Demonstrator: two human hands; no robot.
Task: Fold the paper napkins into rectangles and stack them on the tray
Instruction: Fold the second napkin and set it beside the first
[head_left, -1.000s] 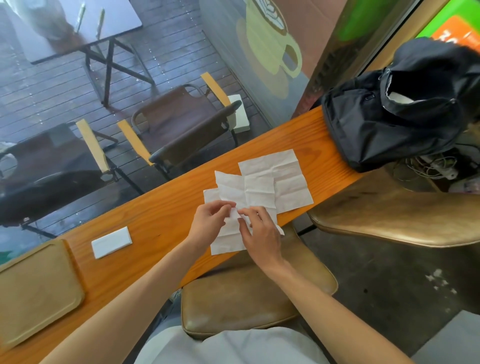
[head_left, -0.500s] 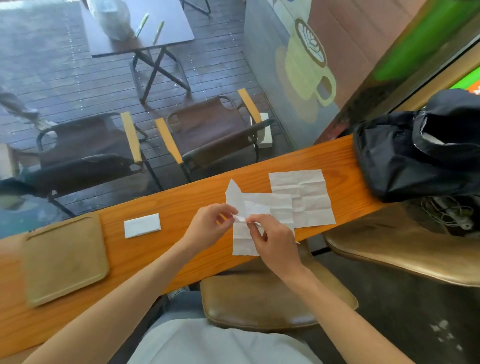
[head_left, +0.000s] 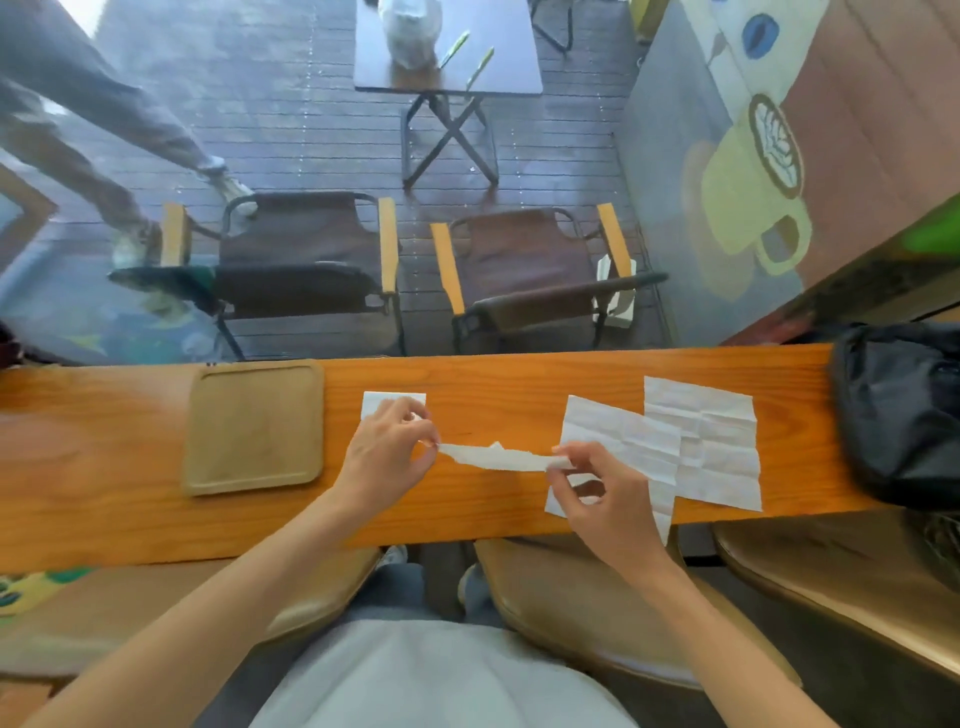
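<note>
A white paper napkin (head_left: 498, 457) hangs edge-on just above the wooden counter (head_left: 130, 499), stretched between both hands. My left hand (head_left: 387, 457) pinches its left end and my right hand (head_left: 605, 499) pinches its right end. Two unfolded, creased napkins lie flat on the right: one (head_left: 618, 447) partly under my right hand, the other (head_left: 711, 447) beside it, overlapping. A small folded rectangle napkin (head_left: 379, 401) lies behind my left hand, partly hidden. The tan tray (head_left: 254, 426) sits bare on the counter's left part.
A black bag (head_left: 904, 410) sits at the counter's right end. Brown stool seats (head_left: 597, 613) stand below the near edge. Beyond the glass are two folding chairs (head_left: 524, 270), a small table and a person's legs walking at the upper left.
Both hands lifted one napkin off the pile and carried it left, now stretched between them. The view swung so the tray and folded napkin lie closer to my left hand.
</note>
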